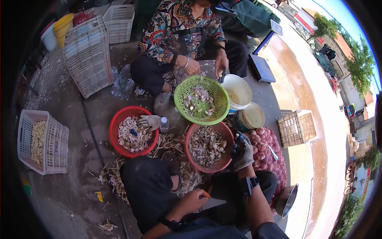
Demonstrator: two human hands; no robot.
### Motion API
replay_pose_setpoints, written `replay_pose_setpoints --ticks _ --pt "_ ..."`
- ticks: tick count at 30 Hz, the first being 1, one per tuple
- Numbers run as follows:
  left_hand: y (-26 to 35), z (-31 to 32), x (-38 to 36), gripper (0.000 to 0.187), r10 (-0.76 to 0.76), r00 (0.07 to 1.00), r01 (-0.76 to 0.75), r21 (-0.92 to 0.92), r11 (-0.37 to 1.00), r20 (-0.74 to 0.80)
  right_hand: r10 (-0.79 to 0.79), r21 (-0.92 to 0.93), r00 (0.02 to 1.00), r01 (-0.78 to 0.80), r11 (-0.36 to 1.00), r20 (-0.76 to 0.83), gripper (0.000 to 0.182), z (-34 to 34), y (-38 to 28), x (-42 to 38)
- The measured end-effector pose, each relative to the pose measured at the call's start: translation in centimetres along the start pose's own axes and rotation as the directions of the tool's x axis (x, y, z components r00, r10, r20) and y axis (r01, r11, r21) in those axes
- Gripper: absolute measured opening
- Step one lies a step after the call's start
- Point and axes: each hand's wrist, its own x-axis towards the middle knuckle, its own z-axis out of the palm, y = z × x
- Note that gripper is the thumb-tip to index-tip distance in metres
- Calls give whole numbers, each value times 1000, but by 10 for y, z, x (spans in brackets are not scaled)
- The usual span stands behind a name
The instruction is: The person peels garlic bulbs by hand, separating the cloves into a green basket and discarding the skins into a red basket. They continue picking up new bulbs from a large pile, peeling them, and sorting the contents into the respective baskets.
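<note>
The gloved right hand (242, 153) is closed on a garlic bulb (235, 148), beside the red basket (207, 169). The bulb looks light, firm, papery; best pinched around its middle. The bare left hand (193, 201), nearer the body, pinches something small and orange.

Red sign (305, 20) on far building: lettering too small to read.
Bottle (163, 124), baskets, crates: no legible label.
Numbers: none readable.
</note>
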Motion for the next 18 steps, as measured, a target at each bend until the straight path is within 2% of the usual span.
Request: replay_pose_setpoints --ticks 2,3,4,5,6,8,9,11,14,16,18 --pt "10 -4 2 36 -121 991 122 -14 992 50 -37 26 999 37 999 -28 20 -15 -18 25" --pt "13 -6 2 36 -180 981 182 -18 983 73 -99 -39 992 96 995 -78 19 -12 -32 36" --pt "10 -5 3 36 -140 988 144 -50 988 67 -160 -48 986 157 986 -49 21 -29 -47 62" --pt "3 -2 3 36 -100 993 105 -81 991 61 -185 -108 963 166 980 -195 24 -18 -68 70" --pt "-2 1 3 37 -60 997 66 -113 991 54 -236 -88 956 224 971 -171 29 -35 -77 98" --pt "-3 4 3 36 5 999 -2 -72 997 46 -247 -96 940 230 968 -237 32 -54 -90 126" --pt "-3 5 4 36 41 998 -39 -52 998 37 -256 -46 936 253 966 -240 32 -56 -90 129" --pt "-12 7 12 35 12 999 -16 -103 995 -41 -270 53 930 291 955 -249 34 -64 -85 122" --pt "8 3 5 32 -12 993 -4 -133 991 -120 -168 -15 983 167 986 -76 34 -66 -53 88" --pt "20 -2 1 30 9 987 -29 -124 992 -163 -58 35 998 56 998 40 37 -63 -21 57" --pt "18 -1 -3 26 48 979 -70 -106 992 -200 164 55 983 -169 984 81 39 -26 -6 -14"
